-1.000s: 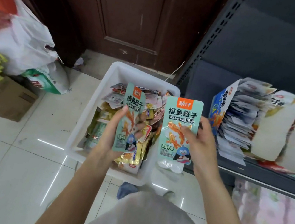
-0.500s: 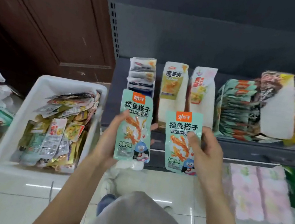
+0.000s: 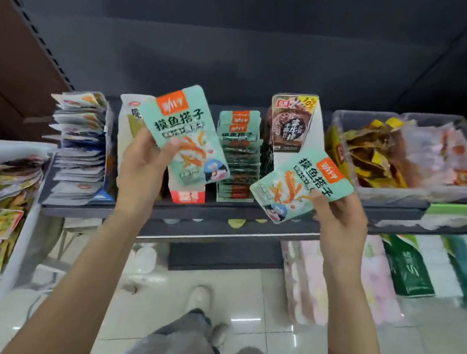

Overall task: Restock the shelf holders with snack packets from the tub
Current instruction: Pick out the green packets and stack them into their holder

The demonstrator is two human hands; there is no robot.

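My left hand (image 3: 143, 167) grips a mint-green snack packet (image 3: 183, 133) with an orange logo, tilted left, in front of the shelf. My right hand (image 3: 339, 223) grips a second, matching packet (image 3: 299, 185), tilted right. Between the two packets, on the dark shelf (image 3: 216, 230), stands a holder with a row of the same mint-green packets (image 3: 237, 158). The white tub (image 3: 14, 263) sits at the lower left on the floor, heaped with mixed snack packets.
On the shelf, a stack of white-blue packets (image 3: 81, 147) stands at the left, a brown display box (image 3: 290, 124) right of centre, and a clear bin of yellow and pale packets (image 3: 410, 158) at the right. Pink and green packs lie under the shelf. My shoe (image 3: 200, 297) is on the tiled floor.
Both hands rose toward the shelf with their packets and tilted them outward. The view turned right, so the tub slid to the left edge and the mint-green holder came to the centre.
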